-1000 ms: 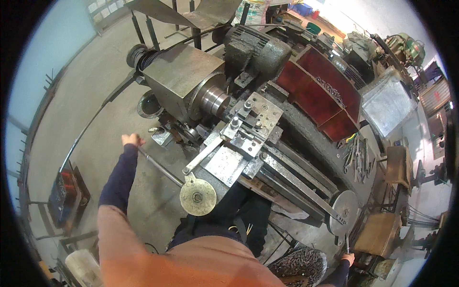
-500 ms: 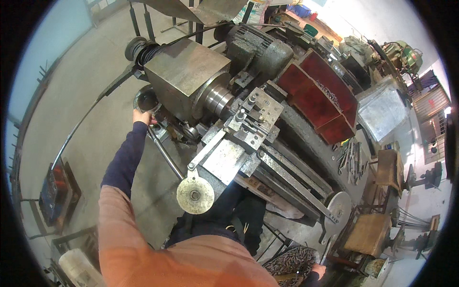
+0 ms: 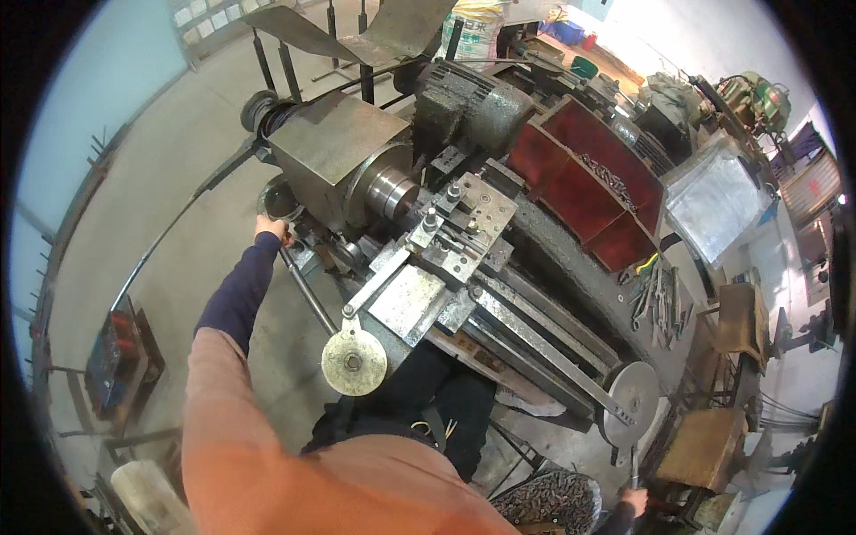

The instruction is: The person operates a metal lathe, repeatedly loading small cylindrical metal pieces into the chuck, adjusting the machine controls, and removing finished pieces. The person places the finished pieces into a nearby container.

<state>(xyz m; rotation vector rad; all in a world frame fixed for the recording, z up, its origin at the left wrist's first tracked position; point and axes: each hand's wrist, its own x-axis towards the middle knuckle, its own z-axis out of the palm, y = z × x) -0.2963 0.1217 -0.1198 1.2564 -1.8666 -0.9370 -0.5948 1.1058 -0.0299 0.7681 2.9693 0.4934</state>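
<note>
At the left of a small metal lathe, my left hand (image 3: 273, 230) is closed round the upper end of a long metal lever (image 3: 308, 292), just below a round dark metal cup (image 3: 279, 198). Far down at the right, my right hand (image 3: 635, 501) grips a short lever handle (image 3: 635, 464) beneath a grey metal disc (image 3: 633, 404). A flat bar (image 3: 553, 348) joins that disc to the slide. Between my hands lies the tool block (image 3: 473, 223) with its bolts, facing the shiny spindle collar (image 3: 392, 192). A brass-coloured disc (image 3: 354, 361) is linked by an arm to the cross slide (image 3: 408, 299).
Behind the slide sit a red divided tray (image 3: 580, 178) with small metal parts and an electric motor (image 3: 473, 102). Wrenches (image 3: 658, 303) lie to the right. A container of small dark parts (image 3: 553, 499) stands beside my right forearm. A pedal-like box (image 3: 120, 357) is on the floor at left.
My right hand has moved to the right, swinging the lever handle under the grey disc with it. My left hand keeps its grip on the long lever. The whole view has shifted slightly.
</note>
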